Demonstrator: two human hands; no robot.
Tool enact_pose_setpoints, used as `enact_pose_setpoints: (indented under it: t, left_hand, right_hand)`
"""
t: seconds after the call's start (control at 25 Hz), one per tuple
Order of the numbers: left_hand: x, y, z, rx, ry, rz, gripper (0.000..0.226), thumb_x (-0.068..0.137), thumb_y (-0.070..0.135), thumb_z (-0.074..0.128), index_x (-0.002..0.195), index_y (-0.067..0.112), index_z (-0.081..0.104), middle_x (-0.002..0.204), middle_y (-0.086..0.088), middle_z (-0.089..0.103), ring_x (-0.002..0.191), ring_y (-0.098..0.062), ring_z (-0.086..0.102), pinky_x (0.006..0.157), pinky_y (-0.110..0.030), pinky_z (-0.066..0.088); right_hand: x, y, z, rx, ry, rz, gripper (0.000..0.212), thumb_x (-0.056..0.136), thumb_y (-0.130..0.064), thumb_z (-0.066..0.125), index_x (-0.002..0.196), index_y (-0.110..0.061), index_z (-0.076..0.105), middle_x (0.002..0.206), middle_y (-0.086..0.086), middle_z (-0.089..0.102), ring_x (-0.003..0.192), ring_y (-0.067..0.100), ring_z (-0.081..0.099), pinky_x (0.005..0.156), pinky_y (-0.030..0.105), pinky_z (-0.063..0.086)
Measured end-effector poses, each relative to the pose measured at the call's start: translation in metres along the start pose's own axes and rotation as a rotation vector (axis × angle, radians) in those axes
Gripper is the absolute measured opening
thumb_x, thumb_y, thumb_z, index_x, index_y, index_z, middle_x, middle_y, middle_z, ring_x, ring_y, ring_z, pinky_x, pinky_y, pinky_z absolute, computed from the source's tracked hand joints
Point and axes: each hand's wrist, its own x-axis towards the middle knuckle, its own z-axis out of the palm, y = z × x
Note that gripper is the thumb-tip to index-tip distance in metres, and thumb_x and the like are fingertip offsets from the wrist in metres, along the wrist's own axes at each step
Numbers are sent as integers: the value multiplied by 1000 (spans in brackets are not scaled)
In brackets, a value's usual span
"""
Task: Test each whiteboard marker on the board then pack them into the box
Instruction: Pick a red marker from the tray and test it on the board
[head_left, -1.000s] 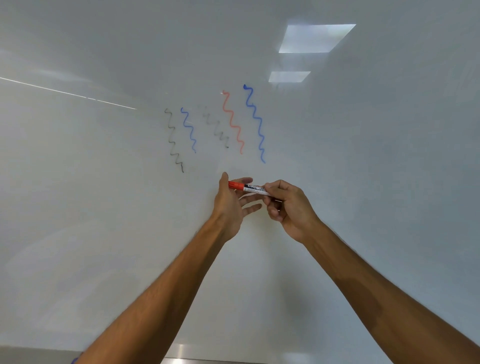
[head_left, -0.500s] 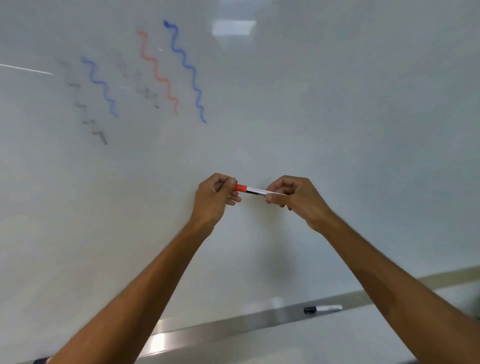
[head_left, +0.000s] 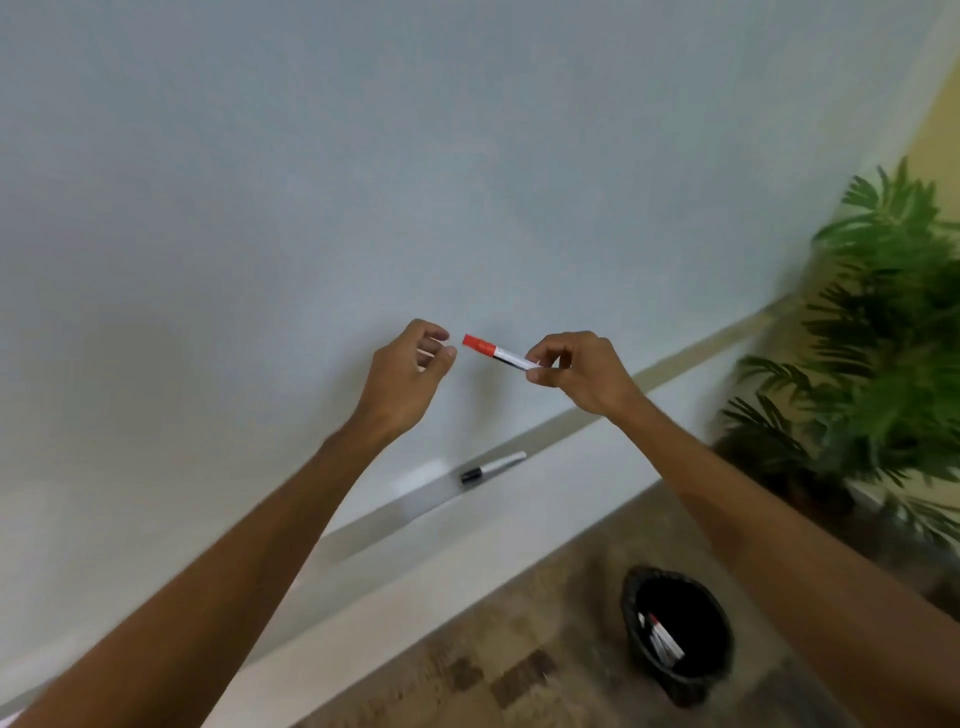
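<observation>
Brown floor (head_left: 519, 649) holds a black bin (head_left: 691, 680) of markers (head_left: 662, 636); beyond, a black-capped marker (head_left: 493, 467) lies on the tray (head_left: 395, 514). At the whiteboard (head_left: 363, 182), the right hand (head_left: 582, 371) pinches a red-capped marker (head_left: 493, 351) by its tail; the left hand (head_left: 405, 379), loosely curled and empty, hovers beside its cap.

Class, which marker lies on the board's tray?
The black-capped marker; the red-capped marker is pinched in the right hand, other markers sit in the black bin.

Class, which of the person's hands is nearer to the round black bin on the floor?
Right. The right hand, pinching the red-capped white marker, is up and left of the round black bin; the empty left hand is farther left.
</observation>
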Motion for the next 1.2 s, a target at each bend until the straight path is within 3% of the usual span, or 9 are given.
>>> enact_pose_setpoints:
  t: [0.12,0.28,0.44,0.56,0.72,0.8,1.0,1.2]
  left_hand:
    - [-2,-12,70,98,-71,7,19,98,24,60,116,18,61,105,3,66,89,-7,64,78,-18,50]
    - [-11,-41,175,195,-211,12,23,97,21,60,120,16,59,117,1,62,98,-13,62,88,-34,52]
    - [-22,-71,277,277,-387,6,28,100,22,55,128,16,55,129,1,55,115,-17,57,93,-33,47]
    - [-32,-95,347,341,-499,-8,31,101,24,54,131,16,54,133,-2,53,117,-24,57,98,-41,48]
    - [-46,-143,438,426,-607,15,36,101,22,54,134,10,52,135,-9,51,118,-29,54,97,-43,44]
    - [-53,-174,481,474,-659,4,40,101,23,52,137,6,49,138,-13,49,120,-34,52,96,-47,43]
    - [-79,-251,574,502,-755,-62,58,104,32,45,154,7,29,160,-15,28,147,-34,28,117,-51,25]
    - [-115,-328,646,527,-863,-85,65,106,38,39,160,12,13,167,-10,11,153,-28,10,122,-43,12]
  right_hand:
    - [-22,73,-20,-17,6,130,8,79,-19,81,84,-22,75,69,-11,66,55,2,52,60,21,37]
    - [-52,171,-41,-77,-56,305,8,79,-28,79,84,-28,72,68,-10,72,66,4,67,66,26,50]
    - [-81,272,-52,-136,-66,460,8,77,-32,76,84,-29,73,74,-12,73,74,5,68,76,29,54]
    - [-104,344,-46,-123,-96,547,4,82,-32,69,86,-30,68,76,-6,71,76,17,70,75,41,57]
    - [-133,462,-10,-30,-210,704,4,87,-33,60,89,-35,57,72,3,65,67,31,69,63,55,59]
    - [-146,512,12,-31,-251,728,2,89,-28,60,89,-28,59,67,0,57,70,36,65,68,58,57]
    - [-175,610,67,-158,-315,840,11,92,-8,64,102,-7,63,81,14,66,75,35,68,73,52,56]
    - [-210,710,137,-184,-308,1009,9,87,-11,73,88,-4,67,87,17,69,85,35,68,78,49,59]
